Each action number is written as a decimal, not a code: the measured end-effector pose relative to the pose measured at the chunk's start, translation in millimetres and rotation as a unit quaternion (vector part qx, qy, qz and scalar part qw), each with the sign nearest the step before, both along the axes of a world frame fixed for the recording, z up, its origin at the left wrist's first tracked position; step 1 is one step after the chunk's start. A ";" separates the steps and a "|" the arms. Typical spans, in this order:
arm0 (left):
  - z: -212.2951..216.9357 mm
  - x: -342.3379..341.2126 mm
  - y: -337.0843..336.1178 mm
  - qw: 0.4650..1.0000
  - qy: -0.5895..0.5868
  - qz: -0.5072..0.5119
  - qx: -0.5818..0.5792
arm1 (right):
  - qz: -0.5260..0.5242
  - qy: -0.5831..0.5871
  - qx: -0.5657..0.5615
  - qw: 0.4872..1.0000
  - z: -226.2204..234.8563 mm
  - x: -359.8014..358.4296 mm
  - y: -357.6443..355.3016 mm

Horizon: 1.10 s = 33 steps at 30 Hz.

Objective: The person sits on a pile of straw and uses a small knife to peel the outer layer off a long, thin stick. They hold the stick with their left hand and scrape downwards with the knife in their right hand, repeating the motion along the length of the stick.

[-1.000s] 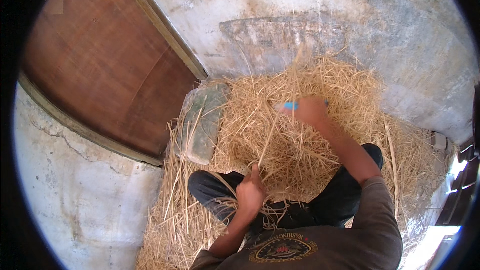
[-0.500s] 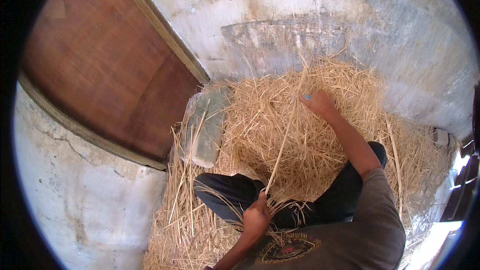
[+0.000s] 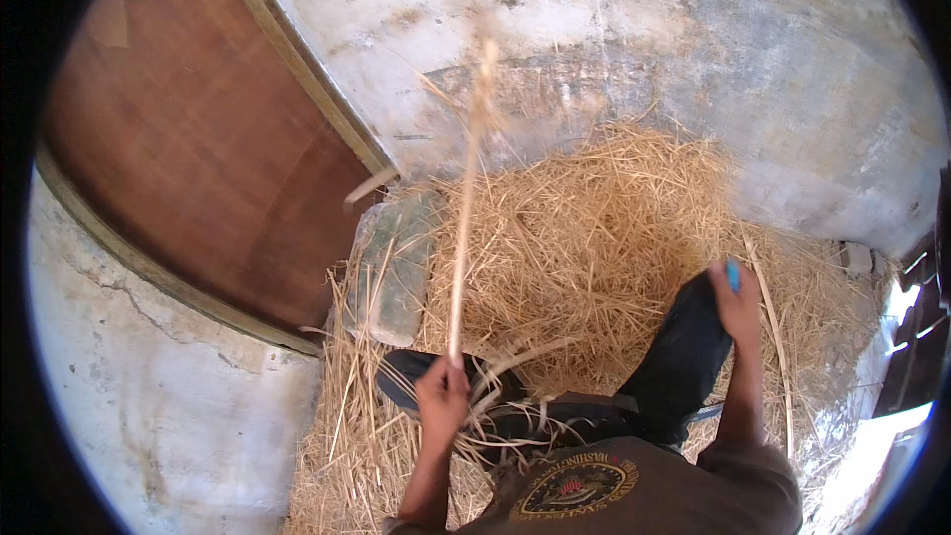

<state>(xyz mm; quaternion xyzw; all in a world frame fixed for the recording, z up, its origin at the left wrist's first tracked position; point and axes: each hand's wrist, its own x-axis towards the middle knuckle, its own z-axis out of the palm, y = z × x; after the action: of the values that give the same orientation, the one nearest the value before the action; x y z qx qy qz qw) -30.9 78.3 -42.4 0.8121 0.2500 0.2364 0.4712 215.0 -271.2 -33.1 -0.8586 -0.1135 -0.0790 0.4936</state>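
Note:
Closed around the lower end of a long, pale dry stalk (image 3: 461, 248) is my left hand (image 3: 442, 394). The stalk stands up and away from me, its frayed tip blurred in front of the wall. By my bent right knee, my right hand (image 3: 736, 302) is closed on a small blue object (image 3: 732, 274); only part of it shows, so its kind is unclear. Loose strips (image 3: 525, 426) lie curled across my lap. A heap of dry straw-like shavings (image 3: 584, 228) spreads beyond my legs.
A grey-green stone block (image 3: 394, 267) rests among stalks at the left. Behind it stands a brown door panel (image 3: 208, 139) in a wooden frame. A stained white wall (image 3: 644, 59) rises behind the heap. Another small block (image 3: 855, 258) lies far right.
My right hand has come back from the heap toward my right knee, with the blue object. The left hand and stalk have shifted left, and the stalk now points more upright.

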 end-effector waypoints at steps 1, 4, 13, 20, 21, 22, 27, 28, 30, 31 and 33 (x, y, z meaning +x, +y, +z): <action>5.9 9.8 9.1 0.999 -0.036 -0.001 0.020 | -0.091 0.020 0.014 0.996 -23.0 -10.9 -31.6; 55.4 47.1 15.6 0.994 -0.103 0.001 -0.033 | -0.255 0.115 -0.056 0.958 -144.6 -50.2 -134.9; 133.5 120.0 9.2 0.968 -0.212 -0.113 -0.069 | -0.113 0.523 -0.176 0.826 -444.7 -286.2 -161.9; 143.2 150.5 -17.9 0.964 -0.202 -0.162 -0.063 | -0.295 0.525 -0.199 0.773 -446.8 -341.5 -191.4; 144.4 154.7 -21.5 0.964 -0.199 -0.169 -0.054 | -0.307 0.492 -0.255 0.774 -455.4 -342.3 -201.9; 144.7 156.8 -23.6 0.964 -0.195 -0.174 -0.044 | -0.346 0.498 -0.207 0.768 -462.9 -347.0 -213.9; 148.6 158.6 -17.3 0.971 -0.138 -0.193 0.024 | -0.347 0.467 -0.179 0.793 -447.8 -323.3 -225.1; 150.7 158.8 -12.4 0.970 -0.125 -0.205 0.045 | -0.314 0.503 -0.169 0.788 -462.2 -312.9 -227.6; 148.4 158.2 12.1 0.970 -0.057 -0.215 0.102 | -0.354 0.553 -0.159 0.737 -476.8 -298.6 -218.7; 151.5 145.4 25.1 0.963 -0.026 -0.228 0.144 | -0.304 0.562 -0.134 0.758 -450.3 -286.6 -205.0; 156.0 142.2 62.9 0.938 0.036 -0.225 0.260 | -0.357 0.538 -0.132 0.752 -450.3 -277.6 -199.2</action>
<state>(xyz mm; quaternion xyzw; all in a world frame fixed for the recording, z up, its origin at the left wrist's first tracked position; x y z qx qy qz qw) 111.2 141.2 113.6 0.9493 0.0072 0.1521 0.2751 -62.6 -470.4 -483.4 -0.7940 0.4765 0.2416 0.2902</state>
